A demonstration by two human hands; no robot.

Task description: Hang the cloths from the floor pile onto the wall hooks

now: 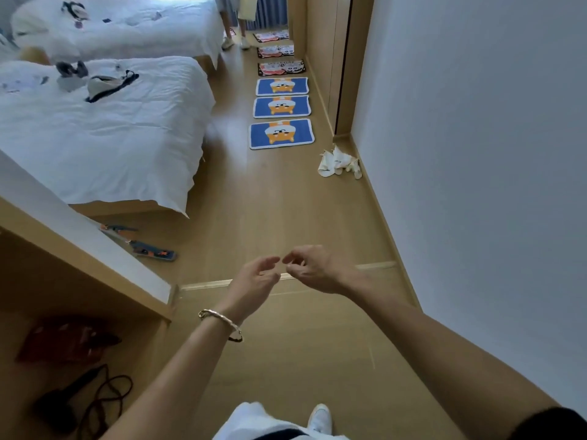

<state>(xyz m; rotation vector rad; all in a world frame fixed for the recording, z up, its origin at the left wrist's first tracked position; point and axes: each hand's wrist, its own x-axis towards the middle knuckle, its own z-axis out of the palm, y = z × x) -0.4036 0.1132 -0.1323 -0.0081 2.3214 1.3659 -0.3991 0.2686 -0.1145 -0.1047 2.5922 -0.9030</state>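
**Empty hands, cloths still on the floor ahead**

The person stands on the wooden floor (286,201) with both arms stretched forward. The left hand (254,281), with a bracelet (219,319) on its wrist, and the right hand (308,268) hover close together in mid-air, their fingertips almost meeting. The fingers of both are loosely curled and neither hand holds anything.

The pile of cloths (339,163), white and crumpled, lies on the floor well ahead of the hands and a little to their right. It sits against the foot of the grey wall (476,154), near a corner. Just beside the pile, on its left, lies the nearest blue mat (281,134) of a row running away down the room. A bed (111,138) with white covers stands on the left, across the floor from the pile.
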